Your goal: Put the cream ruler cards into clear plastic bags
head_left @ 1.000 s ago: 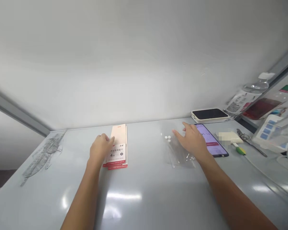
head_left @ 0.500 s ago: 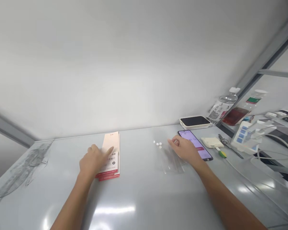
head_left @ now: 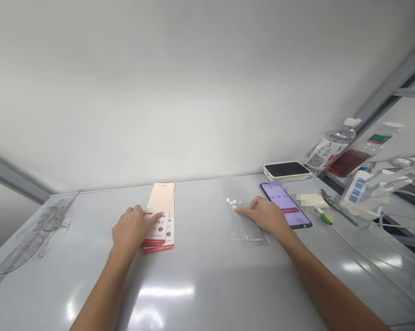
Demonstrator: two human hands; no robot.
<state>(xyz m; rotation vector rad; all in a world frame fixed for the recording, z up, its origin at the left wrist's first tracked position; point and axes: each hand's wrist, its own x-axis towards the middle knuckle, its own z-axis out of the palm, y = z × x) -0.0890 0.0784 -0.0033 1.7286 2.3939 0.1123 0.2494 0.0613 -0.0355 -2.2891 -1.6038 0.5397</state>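
Note:
My left hand (head_left: 129, 229) rests on a small stack of pink and red card packets (head_left: 161, 214) on the grey table (head_left: 200, 280), fingers curled over the top packet's near corner, which is lifted slightly. My right hand (head_left: 268, 216) lies on a pile of clear plastic sleeves (head_left: 244, 225), its index finger stretched toward three small white buttons (head_left: 231, 202) at the sleeves' far end.
A phone with a lit purple screen (head_left: 286, 209) lies right of my right hand. Behind it are a second phone in a cream case (head_left: 286, 170), two bottles (head_left: 328, 149) and a white charger (head_left: 311, 200). Cables and a device (head_left: 361, 195) crowd the far right.
My right hand slid left off the phone onto the clear sleeves and now points at the white buttons. My left hand pulled back to the packets' near corner and lifted the top one.

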